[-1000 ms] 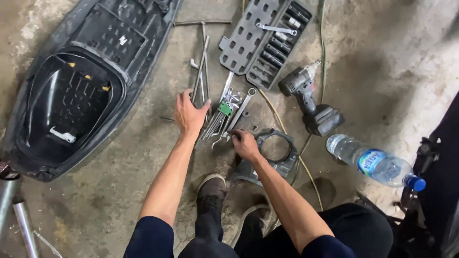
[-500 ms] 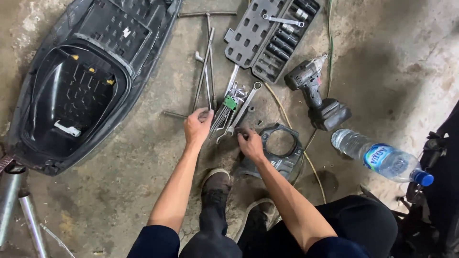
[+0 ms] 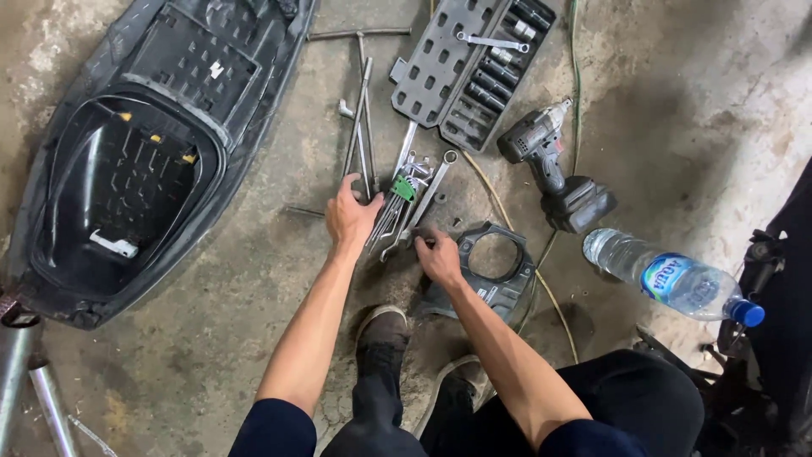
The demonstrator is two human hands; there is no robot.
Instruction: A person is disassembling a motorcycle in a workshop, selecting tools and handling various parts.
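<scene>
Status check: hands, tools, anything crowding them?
Left hand and right hand both down on the wrench pile on the concrete, grip unclear. Grey plastic cover lies right beside right hand; impact driver and socket case just beyond.

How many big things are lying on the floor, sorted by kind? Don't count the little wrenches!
Black upturned scooter seat: 1
Grey plastic socket case: 1
Grey cordless power drill: 1
Clear plastic water bottle with blue cap: 1
Dark plastic cover with round hole: 1
Total: 5
</scene>
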